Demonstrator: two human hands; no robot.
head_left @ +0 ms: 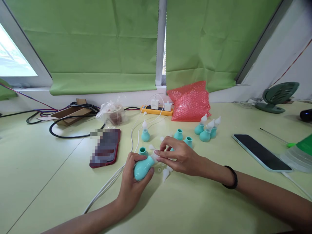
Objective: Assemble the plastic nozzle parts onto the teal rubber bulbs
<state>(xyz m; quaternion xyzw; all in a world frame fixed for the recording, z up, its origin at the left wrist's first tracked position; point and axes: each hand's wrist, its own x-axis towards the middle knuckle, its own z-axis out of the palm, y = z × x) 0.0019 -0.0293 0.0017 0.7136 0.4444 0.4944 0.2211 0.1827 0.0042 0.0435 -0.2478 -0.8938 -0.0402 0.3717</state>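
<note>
Within left hand: teal bulb aslant, neck rightward.

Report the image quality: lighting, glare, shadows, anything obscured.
Head view throughout: the window pane at far left is nearly blown out; small glare spots show on the teal bulb in the left hand; a soft shadow falls on the table beside that wrist; pixelation hides part of the red-cased phone.
</note>
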